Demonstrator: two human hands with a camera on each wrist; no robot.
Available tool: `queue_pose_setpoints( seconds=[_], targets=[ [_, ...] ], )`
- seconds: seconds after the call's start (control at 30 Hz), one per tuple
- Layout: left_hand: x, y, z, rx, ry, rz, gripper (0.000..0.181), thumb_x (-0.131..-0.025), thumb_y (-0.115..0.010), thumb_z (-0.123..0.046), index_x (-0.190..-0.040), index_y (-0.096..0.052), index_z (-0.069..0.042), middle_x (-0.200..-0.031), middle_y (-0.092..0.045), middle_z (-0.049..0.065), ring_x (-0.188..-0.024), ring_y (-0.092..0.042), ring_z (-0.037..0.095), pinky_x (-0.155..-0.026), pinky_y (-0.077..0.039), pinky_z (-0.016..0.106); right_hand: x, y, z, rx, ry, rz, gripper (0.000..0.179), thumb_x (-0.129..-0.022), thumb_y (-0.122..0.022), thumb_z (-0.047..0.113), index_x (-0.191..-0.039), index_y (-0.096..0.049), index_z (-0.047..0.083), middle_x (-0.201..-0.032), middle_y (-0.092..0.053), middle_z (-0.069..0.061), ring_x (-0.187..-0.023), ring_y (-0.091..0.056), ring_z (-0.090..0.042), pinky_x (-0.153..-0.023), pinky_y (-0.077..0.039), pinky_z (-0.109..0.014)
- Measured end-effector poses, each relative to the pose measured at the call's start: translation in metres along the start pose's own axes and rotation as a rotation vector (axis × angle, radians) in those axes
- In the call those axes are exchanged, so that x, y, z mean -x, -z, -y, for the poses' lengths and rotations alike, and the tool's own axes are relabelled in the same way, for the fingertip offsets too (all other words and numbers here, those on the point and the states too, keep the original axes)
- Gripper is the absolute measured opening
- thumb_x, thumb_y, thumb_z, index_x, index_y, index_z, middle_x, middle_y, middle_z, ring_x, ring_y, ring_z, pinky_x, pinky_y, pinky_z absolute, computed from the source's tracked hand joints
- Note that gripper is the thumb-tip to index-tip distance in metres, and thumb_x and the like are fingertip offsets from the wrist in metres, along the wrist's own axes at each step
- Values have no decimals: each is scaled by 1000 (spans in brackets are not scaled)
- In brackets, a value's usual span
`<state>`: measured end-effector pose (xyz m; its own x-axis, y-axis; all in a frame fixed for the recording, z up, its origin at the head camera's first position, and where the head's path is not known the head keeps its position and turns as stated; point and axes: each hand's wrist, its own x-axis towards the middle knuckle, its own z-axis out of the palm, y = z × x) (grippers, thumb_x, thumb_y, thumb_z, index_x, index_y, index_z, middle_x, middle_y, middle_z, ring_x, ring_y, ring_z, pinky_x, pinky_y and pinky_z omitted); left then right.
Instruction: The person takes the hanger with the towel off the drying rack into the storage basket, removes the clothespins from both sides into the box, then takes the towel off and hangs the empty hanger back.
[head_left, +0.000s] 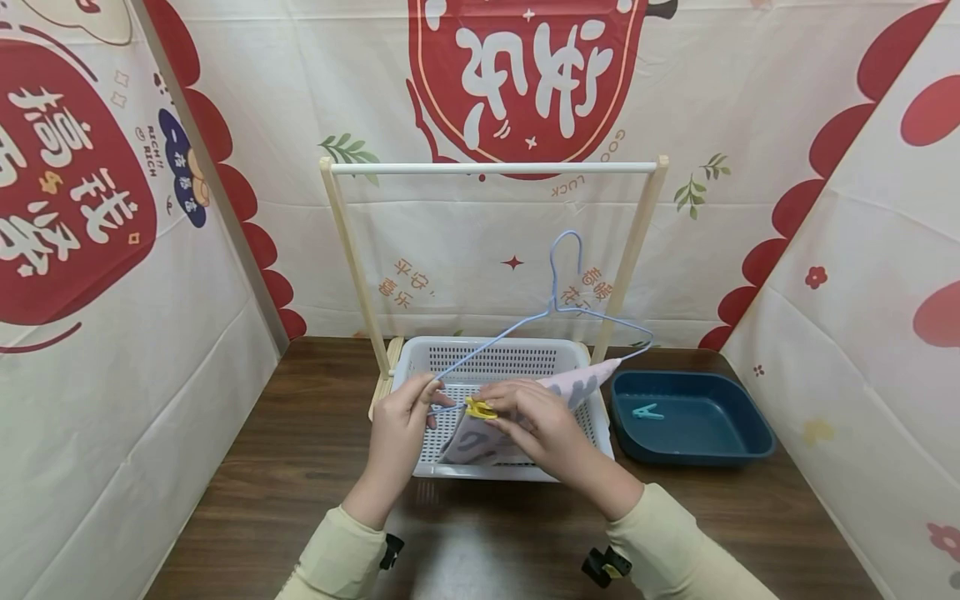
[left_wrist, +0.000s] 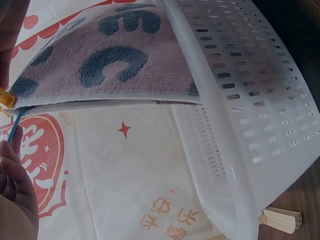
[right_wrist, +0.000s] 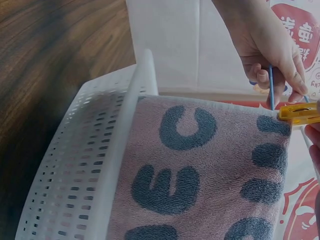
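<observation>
My left hand [head_left: 399, 427] grips the left corner of a light blue wire hanger [head_left: 517, 323], whose hook points up. Over the hanger's lower bar hangs a pink towel [head_left: 480, 442] with grey letters. My right hand [head_left: 542, 423] pinches a yellow clothespin [head_left: 480, 408] at the towel's left upper corner, near the bar. In the right wrist view the clothespin [right_wrist: 297, 114] overlaps the towel's [right_wrist: 190, 172] corner, beside the hanger wire. The left wrist view shows the towel [left_wrist: 115, 65] reaching down to the basket's rim; its lower part is hidden there.
Beneath the hands stands a white perforated basket [head_left: 480, 360]. A wooden rack with a white top rail [head_left: 495, 168] rises behind it. To the right, a dark blue tray [head_left: 720, 417] holds a teal clothespin [head_left: 648, 412]. Printed cloth walls [head_left: 465, 242] border the wooden table [head_left: 300, 450].
</observation>
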<state>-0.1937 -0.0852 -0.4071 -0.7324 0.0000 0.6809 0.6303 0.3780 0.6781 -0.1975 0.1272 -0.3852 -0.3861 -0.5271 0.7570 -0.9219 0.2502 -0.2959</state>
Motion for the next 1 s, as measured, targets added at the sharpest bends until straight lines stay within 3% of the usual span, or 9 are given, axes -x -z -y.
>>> queue_pose_setpoints(
  seconds=[0.27, 0.57, 0.77, 0.9, 1.0],
  targets=[
    [1, -2, -1, -8, -6, 1, 13, -99, -56, -9, -91, -65, -3, -71, -71, 4, -47, -53, 8, -45, -47, 22, -6, 2, -1, -7, 157, -29, 8, -89, -69, 3, -95, -65, 3, -110, -70, -11, -104, -65, -26, -95, -49, -37],
    [1, 0, 0, 4, 1, -25, 12, -99, -57, -9, -91, -66, -4, -71, -71, 4, -45, -53, 13, -45, -46, 20, 2, 9, -2, -19, 48, -23, 26, -78, -76, -7, -97, -64, 4, -112, -70, -9, -107, -64, -25, -96, -47, -30],
    [2, 5, 4, -22, -9, -55, 11, -98, -58, -8, -91, -66, -5, -70, -71, 2, -45, -51, 8, -44, -44, 19, 9, 12, -6, -31, 30, -36, 18, -91, -70, 8, -107, -66, 3, -114, -68, -10, -108, -63, -26, -95, -48, -27],
    [2, 8, 6, -36, -22, -67, 11, -98, -58, -6, -90, -66, -5, -70, -71, 2, -46, -51, 5, -43, -43, 17, 11, 15, -6, -48, 33, -41, 19, -90, -70, 4, -108, -64, 2, -114, -68, -13, -108, -63, -28, -95, -48, -27],
    [1, 9, 7, -31, -18, -75, 11, -98, -58, -7, -90, -66, -5, -70, -71, 1, -46, -51, 5, -42, -41, 17, 13, 18, -5, -45, 23, -47, 16, -93, -67, 9, -106, -63, 1, -110, -69, -12, -105, -63, -27, -95, -47, -25]
  ],
)
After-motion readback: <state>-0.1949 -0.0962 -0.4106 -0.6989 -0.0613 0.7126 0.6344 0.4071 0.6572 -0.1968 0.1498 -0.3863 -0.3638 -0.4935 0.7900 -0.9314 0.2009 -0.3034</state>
